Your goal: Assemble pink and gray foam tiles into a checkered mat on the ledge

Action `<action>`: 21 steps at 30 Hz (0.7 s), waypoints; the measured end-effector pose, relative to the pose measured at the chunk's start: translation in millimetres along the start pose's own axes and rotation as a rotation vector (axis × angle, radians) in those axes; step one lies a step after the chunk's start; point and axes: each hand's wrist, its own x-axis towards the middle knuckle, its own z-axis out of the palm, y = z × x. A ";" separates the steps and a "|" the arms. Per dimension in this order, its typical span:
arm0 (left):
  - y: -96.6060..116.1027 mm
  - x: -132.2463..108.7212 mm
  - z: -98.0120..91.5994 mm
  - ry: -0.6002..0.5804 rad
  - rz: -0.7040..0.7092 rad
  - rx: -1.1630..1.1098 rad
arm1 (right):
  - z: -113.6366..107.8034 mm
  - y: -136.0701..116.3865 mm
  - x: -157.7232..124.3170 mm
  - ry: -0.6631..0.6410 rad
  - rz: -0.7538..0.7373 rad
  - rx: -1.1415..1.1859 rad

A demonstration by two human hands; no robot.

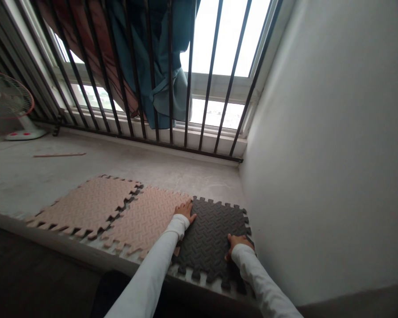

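Observation:
A black interlocking foam floor mat tile (212, 234) lies on the ledge, with jigsaw teeth along its edges. My left hand (185, 210) rests flat with fingers spread at the seam between this tile and a pink foam tile (149, 216). Near the black tile's right edge, my right hand (240, 243) presses on its surface, thumb and forefinger apart; the other fingers are partly hidden. Farther left lies a second pink foam tile (89, 205), with a dark toothed gap between it and the middle one.
A white wall (328, 154) rises close on the right. Dark metal bars (170, 88) stand before the window, with blue and reddish curtains (166, 66) behind them. A fan (23, 128) and a thin strip (59, 155) are at the left. The ledge (6, 194) drops off in front.

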 end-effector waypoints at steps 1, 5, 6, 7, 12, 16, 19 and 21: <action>-0.1 4.4 0.1 -0.005 -0.001 -0.001 | -0.5 -0.4 0.3 -0.009 -0.001 0.001; 1.9 20.2 -2.5 -0.031 -0.019 0.001 | -2.8 -0.8 -0.4 -0.029 -0.002 0.007; 2.0 22.4 -3.9 -0.041 -0.016 0.005 | -3.5 -0.7 -1.3 -0.025 0.000 0.010; 1.4 23.3 -5.4 -0.051 -0.006 0.009 | -4.2 -0.5 -2.2 -0.022 0.002 0.012; -15.6 1.4 -6.6 -0.096 0.095 0.027 | -5.4 0.4 -4.6 -0.018 -0.012 0.028; -37.7 -36.1 6.6 -0.101 0.079 0.012 | -4.3 0.0 -1.8 -0.009 -0.020 0.034; -44.2 -55.7 15.0 -0.116 -0.018 0.050 | -3.2 0.1 -0.8 0.011 -0.022 0.043; -42.2 -62.1 14.8 -0.126 -0.013 0.082 | -2.4 0.9 -1.8 0.034 -0.037 0.049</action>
